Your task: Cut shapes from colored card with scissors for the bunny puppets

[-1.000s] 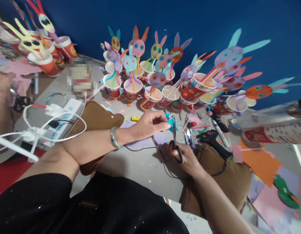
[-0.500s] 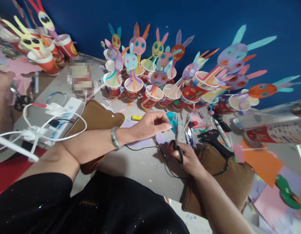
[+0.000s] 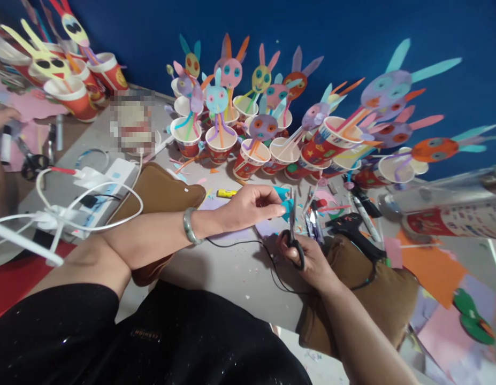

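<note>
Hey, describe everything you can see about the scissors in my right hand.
The scissors have black handle loops, plastic by their look, and slim grey blades that look like metal. Your right hand grips the loops, and the blades point away from you, above the littered tabletop. They look nearly closed, beside the blue paper at your left hand's fingertips; whether any paper sits between them is unclear.

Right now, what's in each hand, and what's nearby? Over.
Left hand pinching small blue paper piece. Right hand holding black-handled metal scissors, blades at the paper. Black glue gun lying right of the scissors.
</note>
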Available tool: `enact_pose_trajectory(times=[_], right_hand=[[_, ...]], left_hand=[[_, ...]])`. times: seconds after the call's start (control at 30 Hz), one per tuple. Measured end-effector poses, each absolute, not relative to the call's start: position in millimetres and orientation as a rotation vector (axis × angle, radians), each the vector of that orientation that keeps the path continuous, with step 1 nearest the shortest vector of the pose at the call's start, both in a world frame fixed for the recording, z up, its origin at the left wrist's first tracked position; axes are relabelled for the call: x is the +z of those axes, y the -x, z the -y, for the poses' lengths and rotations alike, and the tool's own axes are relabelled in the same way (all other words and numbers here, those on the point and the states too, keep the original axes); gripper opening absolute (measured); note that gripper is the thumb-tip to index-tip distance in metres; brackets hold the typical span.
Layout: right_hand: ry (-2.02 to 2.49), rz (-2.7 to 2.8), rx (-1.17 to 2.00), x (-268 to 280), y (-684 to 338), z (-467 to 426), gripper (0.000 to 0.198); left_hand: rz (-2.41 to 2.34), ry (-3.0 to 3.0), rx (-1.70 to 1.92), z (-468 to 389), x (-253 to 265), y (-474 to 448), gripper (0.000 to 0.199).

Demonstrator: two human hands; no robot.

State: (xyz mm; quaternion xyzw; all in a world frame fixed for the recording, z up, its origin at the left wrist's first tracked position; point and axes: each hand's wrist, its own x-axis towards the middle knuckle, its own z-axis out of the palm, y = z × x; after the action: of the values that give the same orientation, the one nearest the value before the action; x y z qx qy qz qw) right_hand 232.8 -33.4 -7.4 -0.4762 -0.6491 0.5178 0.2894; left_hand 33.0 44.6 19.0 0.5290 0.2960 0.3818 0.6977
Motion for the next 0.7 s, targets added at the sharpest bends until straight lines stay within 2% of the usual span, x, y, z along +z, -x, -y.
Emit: enact_pose_trajectory(times=[0.7], right_hand=[[1.298, 1.729, 1.377, -6.2, -231.8, 33.1, 0.061]], left_hand=[[-0.683, -1.241, 0.885, -47.4, 15.6, -31.5, 0.017]])
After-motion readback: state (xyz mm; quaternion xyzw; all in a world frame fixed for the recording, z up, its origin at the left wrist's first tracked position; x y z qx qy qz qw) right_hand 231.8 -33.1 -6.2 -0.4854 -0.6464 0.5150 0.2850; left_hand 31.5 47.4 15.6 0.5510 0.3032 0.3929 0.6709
